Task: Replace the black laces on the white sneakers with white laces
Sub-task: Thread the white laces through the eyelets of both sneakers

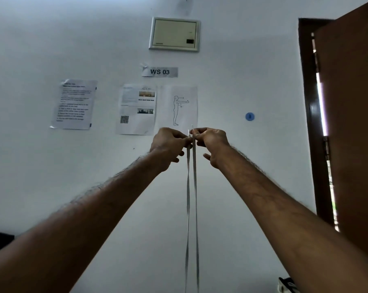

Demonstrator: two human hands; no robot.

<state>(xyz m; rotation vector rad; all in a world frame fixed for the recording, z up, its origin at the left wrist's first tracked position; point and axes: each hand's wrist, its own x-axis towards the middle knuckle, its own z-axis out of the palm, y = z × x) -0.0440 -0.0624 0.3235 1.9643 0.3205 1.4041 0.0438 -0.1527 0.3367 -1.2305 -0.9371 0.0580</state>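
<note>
Both arms up and out in front of the white wall. Open room left of the left forearm and between the arms. On the right, the brown door stands swung inward, its leaf near the right forearm in view; daylight shows through the hinge-side gap.

Left hand and right hand are nearly touching, and each one's fingers pinch one end of the white lace. Short stiff tips poke up above the pinch.

The lace is flat and narrow, greyish in the shade. It hangs in two near-parallel strands just beside each other, running out of the bottom edge. The left strand twists slightly midway.

A sneaker, white with black, is partly in view bottom right, well apart from the hands.

Behind the hands: a "WS 03" sign and taped printed sheets.
</note>
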